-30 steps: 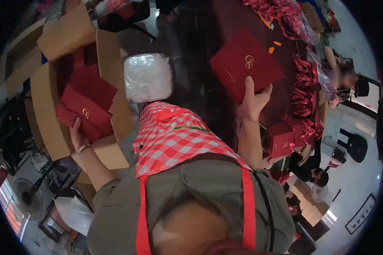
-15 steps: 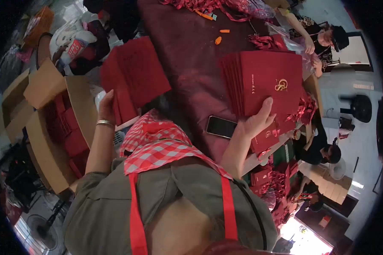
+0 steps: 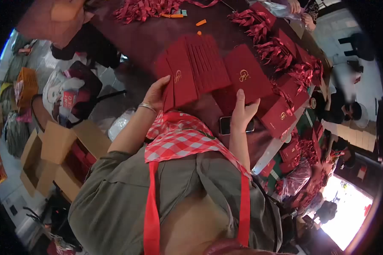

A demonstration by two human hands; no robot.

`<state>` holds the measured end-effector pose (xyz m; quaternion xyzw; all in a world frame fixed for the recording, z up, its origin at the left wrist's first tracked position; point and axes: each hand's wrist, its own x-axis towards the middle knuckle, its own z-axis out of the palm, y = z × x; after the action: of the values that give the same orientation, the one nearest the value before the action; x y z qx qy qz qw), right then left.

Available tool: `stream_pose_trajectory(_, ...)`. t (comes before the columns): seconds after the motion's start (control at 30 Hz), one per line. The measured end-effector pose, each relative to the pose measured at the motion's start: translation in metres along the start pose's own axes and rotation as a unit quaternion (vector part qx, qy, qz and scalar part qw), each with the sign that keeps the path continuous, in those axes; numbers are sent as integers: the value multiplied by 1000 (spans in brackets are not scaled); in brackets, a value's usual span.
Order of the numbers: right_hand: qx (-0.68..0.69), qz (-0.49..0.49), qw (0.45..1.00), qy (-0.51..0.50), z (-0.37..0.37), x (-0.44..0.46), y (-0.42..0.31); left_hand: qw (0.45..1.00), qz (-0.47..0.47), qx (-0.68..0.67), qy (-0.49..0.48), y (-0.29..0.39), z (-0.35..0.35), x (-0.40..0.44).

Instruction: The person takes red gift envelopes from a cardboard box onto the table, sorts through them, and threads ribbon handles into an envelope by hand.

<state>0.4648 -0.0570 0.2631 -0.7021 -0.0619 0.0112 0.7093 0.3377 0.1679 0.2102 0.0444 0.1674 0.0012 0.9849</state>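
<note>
My left hand [image 3: 155, 94] grips the near edge of a fanned stack of dark red folders [image 3: 178, 83] with a gold emblem, raised over the table's dark red cloth [image 3: 136, 32]. To its right, my right hand [image 3: 244, 111] is closed on more red folders [image 3: 247, 74], its thumb on the top one below the gold emblem. The two groups sit close side by side, and their inner edges seem to overlap. A black phone [image 3: 224, 126] lies partly behind my right wrist.
An open cardboard box [image 3: 57, 142] with red folders stands at the left. Red ribbon bundles [image 3: 276, 53] and another red folder [image 3: 279, 116] lie on the right. Orange pieces [image 3: 201, 22] are at the far side. Another person's hands [image 3: 307, 20] show at the upper right.
My left hand has lifted folders out of the box and carried them right, over the table. Both groups of folders are now beside each other. The view has turned toward the table.
</note>
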Motion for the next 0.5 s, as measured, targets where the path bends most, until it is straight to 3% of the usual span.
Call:
stream_pose_trajectory(0.1, -66, -67, 995, 28, 28, 10, 18, 996, -83, 15, -12, 26, -3, 36)
stream_pose_trajectory(0.13, -33, -109, 992, 55, 43, 13, 26, 993, -93, 71, 27, 33, 5, 44)
stream_pose_trajectory(0.23, -23, -90, 994, 58, 70, 23, 30, 984, -108, 130, 59, 62, 11, 58)
stream_pose_trajectory(0.33, -133, -92, 984, 78, 93, 29, 12, 975, -70, 199, 72, 105, 9, 65)
stream_pose_trajectory(0.4, -96, -78, 988, 92, 98, 28, -4, 975, -23, 209, 77, 129, 7, 65)
stream_pose_trajectory(0.5, -68, -64, 990, 103, 83, 27, -11, 927, 39, 362, 89, 159, 11, 70)
